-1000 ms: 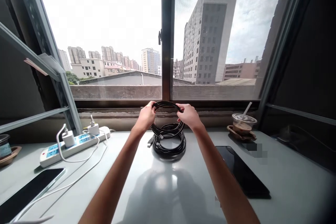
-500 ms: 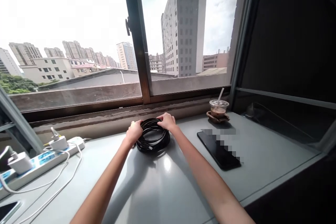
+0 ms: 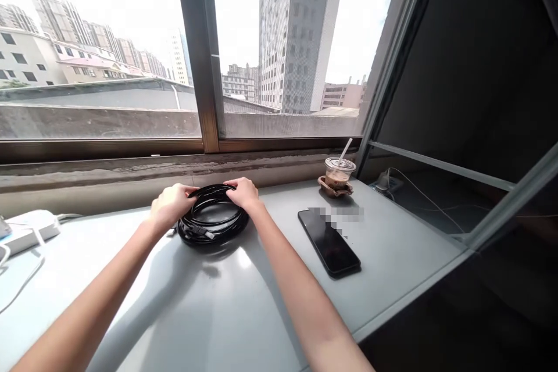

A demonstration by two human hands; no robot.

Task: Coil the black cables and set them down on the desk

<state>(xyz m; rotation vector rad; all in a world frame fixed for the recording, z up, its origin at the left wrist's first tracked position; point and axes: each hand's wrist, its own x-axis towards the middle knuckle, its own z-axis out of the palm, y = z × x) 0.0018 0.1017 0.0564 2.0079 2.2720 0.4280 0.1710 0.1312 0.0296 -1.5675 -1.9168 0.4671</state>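
Note:
A coil of black cable is between my two hands, near the window side of the grey table. A connector with a light metal tip shows at the coil's near left. My left hand is closed on the coil's left rim, its thumb and fingers pinching the loops. At the far right part of the ring, my right hand grips the loops with thumb and fingers. The coil's underside is hidden, so I cannot tell whether it rests on the table; its shadow falls just in front.
Right of my right arm lies a black phone. Behind it a lidded drink cup with a straw sits in a brown carrier. A white power strip with cords is at the left edge. The window frame stands behind.
My view has turned to the right, so the coil, phone and cup appear farther left and much of the power strip has left view. Both hands keep hold of the coil.

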